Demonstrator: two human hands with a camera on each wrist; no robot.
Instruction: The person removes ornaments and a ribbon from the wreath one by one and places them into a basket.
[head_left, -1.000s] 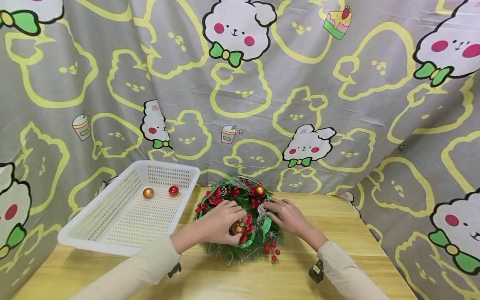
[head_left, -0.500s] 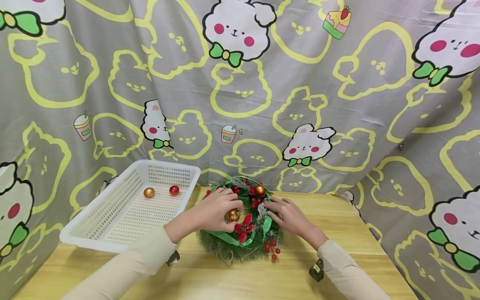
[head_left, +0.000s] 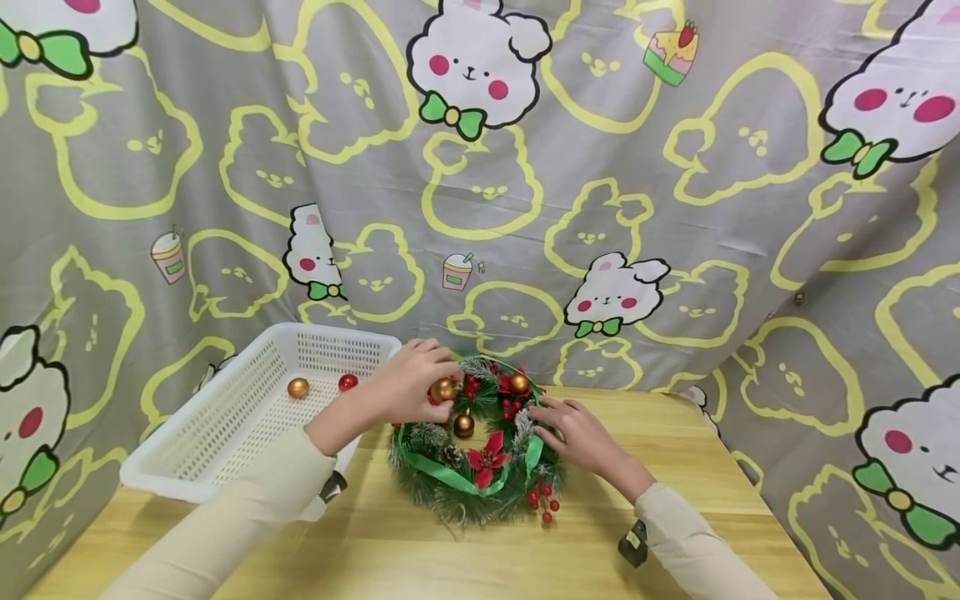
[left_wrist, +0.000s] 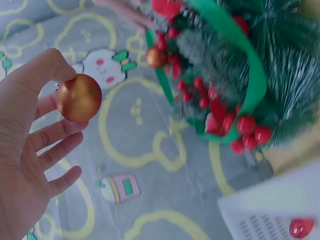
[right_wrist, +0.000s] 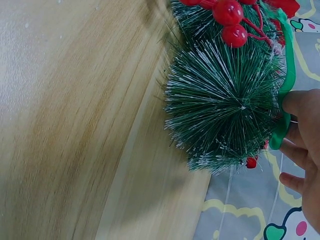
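Note:
In the head view a green Christmas wreath point(head_left: 442, 500) lies on the table, with red berries, a red poinsettia point(head_left: 487, 457) and a green ribbon point(head_left: 442, 477). My left hand point(head_left: 412, 383) is above its left rim. Thumb and fingers pinch a gold bauble point(left_wrist: 80, 98), which is apart from the wreath in the left wrist view. A darker gold bauble point(head_left: 464, 425) sits in the wreath's opening, and another gold bauble point(head_left: 518, 382) is at its upper right. My right hand point(head_left: 581, 433) holds the wreath's right side, thumb against the ribbon point(right_wrist: 287, 82).
A white perforated basket point(head_left: 176, 479) stands on the left of the wooden table point(head_left: 645, 500). Inside it lie a gold bauble point(head_left: 297, 388) and a red bauble point(head_left: 347, 382). A patterned grey curtain point(head_left: 495, 242) hangs behind the table.
My left hand has lifted the gold bauble from the wreath's middle up and to the left, uncovering the darker bauble in the opening. My right hand stays in place on the wreath.

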